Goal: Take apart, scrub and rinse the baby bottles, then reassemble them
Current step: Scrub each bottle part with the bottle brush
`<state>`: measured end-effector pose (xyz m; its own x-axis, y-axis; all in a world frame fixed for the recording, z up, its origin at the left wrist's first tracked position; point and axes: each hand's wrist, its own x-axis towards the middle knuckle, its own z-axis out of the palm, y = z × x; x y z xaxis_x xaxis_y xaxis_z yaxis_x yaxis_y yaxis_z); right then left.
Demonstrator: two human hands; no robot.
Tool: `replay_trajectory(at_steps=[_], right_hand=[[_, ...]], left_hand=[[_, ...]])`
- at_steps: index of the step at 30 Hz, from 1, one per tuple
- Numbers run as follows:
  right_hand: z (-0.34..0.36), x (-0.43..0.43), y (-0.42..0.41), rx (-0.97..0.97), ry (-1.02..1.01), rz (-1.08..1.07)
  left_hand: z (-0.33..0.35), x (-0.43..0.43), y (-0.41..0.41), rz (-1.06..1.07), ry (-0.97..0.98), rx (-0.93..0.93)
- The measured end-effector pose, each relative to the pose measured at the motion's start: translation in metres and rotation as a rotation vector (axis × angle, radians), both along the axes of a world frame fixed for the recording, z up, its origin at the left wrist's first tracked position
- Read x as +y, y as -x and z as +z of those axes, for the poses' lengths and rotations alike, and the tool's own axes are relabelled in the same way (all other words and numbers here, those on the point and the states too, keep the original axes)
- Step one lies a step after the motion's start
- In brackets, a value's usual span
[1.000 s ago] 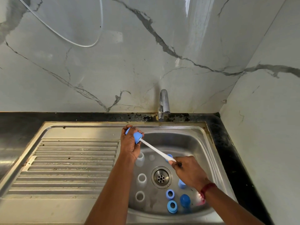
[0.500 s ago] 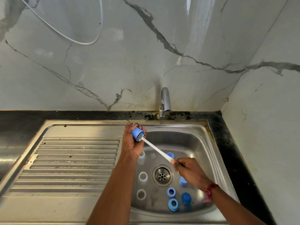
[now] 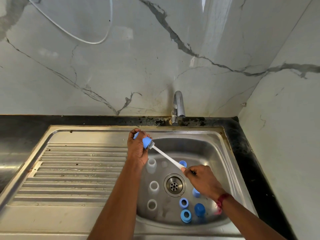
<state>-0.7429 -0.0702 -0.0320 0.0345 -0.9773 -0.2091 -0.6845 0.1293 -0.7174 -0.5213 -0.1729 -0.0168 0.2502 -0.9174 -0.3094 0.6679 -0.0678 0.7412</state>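
left hand (image 3: 137, 151) raised over the back left corner of the basin, fingers curled round a light blue cap (image 3: 146, 142), open end of the cap turned to the right. bristle head of a bottle brush (image 3: 151, 145) at the cap's mouth, partly inside it. white brush handle (image 3: 166, 157) slanting down and rightward across the basin. right hand (image 3: 202, 182) closed round the lower end of that handle, just right of the drain, with a red thread (image 3: 222, 199) tied at the wrist.

lower down, from left to right: ribbed steel drainboard (image 3: 78, 170). inside the steel sink (image 3: 221, 153), three clear bottle bodies upright in a column along the left wall, mouths up: far bottle (image 3: 151, 164), middle bottle (image 3: 154, 186), near bottle (image 3: 152, 204). round drain (image 3: 174, 185) at the centre. far blue ring (image 3: 182, 164) beyond the drain, partly behind the handle. two more near the front, one just behind the other: middle blue ring (image 3: 183, 203) and near blue ring (image 3: 186, 216). dark blue cap (image 3: 199, 209) just right of them. pale blue piece (image 3: 195, 193) half hidden under the right hand, kind unclear. chrome tap (image 3: 178, 106) at the back edge. black counter (image 3: 251, 161) around the sink, grey-veined marble wall (image 3: 155, 66) behind.
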Motion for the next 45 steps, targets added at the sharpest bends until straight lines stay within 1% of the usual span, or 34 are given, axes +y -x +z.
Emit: replay_trajectory(at_steps=[4, 7, 9, 14, 17, 21, 24, 26, 28, 30, 32, 35, 37, 40, 42, 45], right_hand=[[0.006, -0.001, 0.007, 0.030, -0.029, 0.081], [0.014, 0.000, 0.012, 0.064, 0.000, 0.145], [0.016, -0.001, 0.016, 0.053, 0.021, 0.184], [0.012, 0.004, 0.021, -0.110, -0.004, 0.167], [0.014, 0.008, 0.016, -0.248, -0.092, 0.100], [0.017, 0.018, 0.010, -0.442, -0.277, 0.025], [0.013, 0.024, 0.007, -0.464, -0.310, 0.016], [0.010, 0.023, 0.008, -0.376, -0.223, 0.029], [0.009, 0.017, 0.013, -0.227, -0.118, 0.086], [0.011, 0.011, 0.019, -0.088, -0.059, 0.132], [0.016, 0.005, 0.023, 0.090, 0.021, 0.153], [0.023, 0.004, 0.024, 0.421, 0.181, 0.133], [0.023, 0.007, 0.022, 0.574, 0.294, 0.109], [0.012, 0.016, 0.013, 0.655, 0.420, 0.094], [0.005, 0.022, 0.009, 0.644, 0.495, 0.067], [0.000, 0.027, 0.006, 0.567, 0.569, 0.025]], left_hand=[[0.001, -0.001, -0.009, -0.014, 0.003, -0.008], [-0.002, 0.000, -0.014, -0.036, 0.010, 0.063], [-0.006, 0.001, -0.016, -0.039, 0.000, 0.128], [-0.008, 0.005, -0.017, -0.025, -0.008, 0.253], [-0.005, 0.006, -0.012, 0.000, 0.015, 0.299], [-0.008, 0.006, -0.010, 0.009, 0.072, 0.320], [-0.008, 0.005, -0.009, 0.002, 0.093, 0.293], [-0.006, 0.004, -0.009, 0.011, 0.074, 0.246], [-0.004, 0.005, -0.009, 0.016, 0.053, 0.175], [-0.003, 0.006, -0.008, 0.004, 0.046, 0.113], [-0.003, 0.007, -0.007, -0.006, 0.030, 0.099], [-0.004, 0.007, -0.004, -0.001, -0.024, 0.103], [-0.003, 0.007, -0.004, 0.004, -0.045, 0.099], [-0.001, 0.007, -0.004, 0.027, -0.066, 0.105], [0.000, 0.008, -0.002, 0.037, -0.080, 0.087], [-0.003, 0.011, -0.001, 0.045, -0.106, 0.077]])
